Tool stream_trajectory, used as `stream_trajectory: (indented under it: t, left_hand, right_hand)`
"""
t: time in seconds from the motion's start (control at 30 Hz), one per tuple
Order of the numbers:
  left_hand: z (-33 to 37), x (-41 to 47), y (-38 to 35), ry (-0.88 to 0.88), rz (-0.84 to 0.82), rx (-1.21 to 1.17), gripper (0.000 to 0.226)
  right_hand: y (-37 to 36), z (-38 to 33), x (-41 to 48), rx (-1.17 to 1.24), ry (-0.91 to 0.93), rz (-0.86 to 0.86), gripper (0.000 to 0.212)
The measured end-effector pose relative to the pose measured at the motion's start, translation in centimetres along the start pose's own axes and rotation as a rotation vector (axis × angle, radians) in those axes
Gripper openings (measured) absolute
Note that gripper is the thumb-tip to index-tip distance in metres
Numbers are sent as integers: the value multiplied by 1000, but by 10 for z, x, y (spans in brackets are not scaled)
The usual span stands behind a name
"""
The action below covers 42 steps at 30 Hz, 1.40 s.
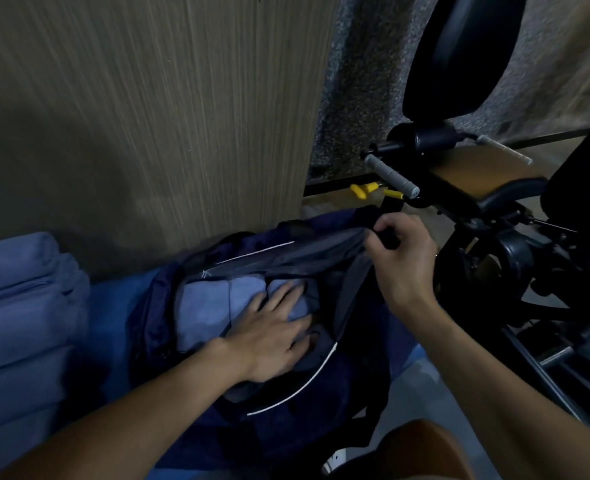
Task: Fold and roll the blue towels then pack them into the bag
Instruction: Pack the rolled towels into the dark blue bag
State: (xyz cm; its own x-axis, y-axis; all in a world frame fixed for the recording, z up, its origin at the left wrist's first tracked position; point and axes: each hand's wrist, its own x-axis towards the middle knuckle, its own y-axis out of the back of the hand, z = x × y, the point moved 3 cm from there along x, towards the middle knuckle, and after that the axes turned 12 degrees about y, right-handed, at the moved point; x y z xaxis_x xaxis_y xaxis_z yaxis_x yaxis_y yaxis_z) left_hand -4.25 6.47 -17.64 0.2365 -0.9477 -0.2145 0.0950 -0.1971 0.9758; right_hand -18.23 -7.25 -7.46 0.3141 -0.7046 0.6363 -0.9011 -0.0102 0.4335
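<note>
Rolled blue towels (203, 306) lie inside the open dark blue bag (321, 403), which sits at the foot of a wood panel (148, 116). The left hand (272, 337) rests flat on them, fingers straight and spread, the fingertips reaching the towels' right end, where the bag's inside is too dark to read. The right hand (404, 258) pinches the bag's upper rim with curled fingers and thumb, holding the opening wide. More folded towels (20, 306) are stacked just left of the bag, cut off by the frame edge. A black exercise machine (494, 254) stands to the right, partly in shadow.
</note>
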Motion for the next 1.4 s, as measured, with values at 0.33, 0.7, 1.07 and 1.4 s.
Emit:
stream_trajectory:
  t: [0.33,0.7,1.07,1.4]
  left_hand:
    - [0,5,-3,-7,-59,43,72]
    - [-16,8,3,54,-54,82,67]
    - [-27,3,-8,52,-52,99,79]
    - [-52,-51,26,-34,161,-76,65]
  right_hand:
    - [5,12,-51,46,-150,-198,75]
    - [22,13,-80,289,-273,-97,41]
    - [14,16,-86,240,-260,-144,45]
    - [9,-26,-78,227,-191,-78,37]
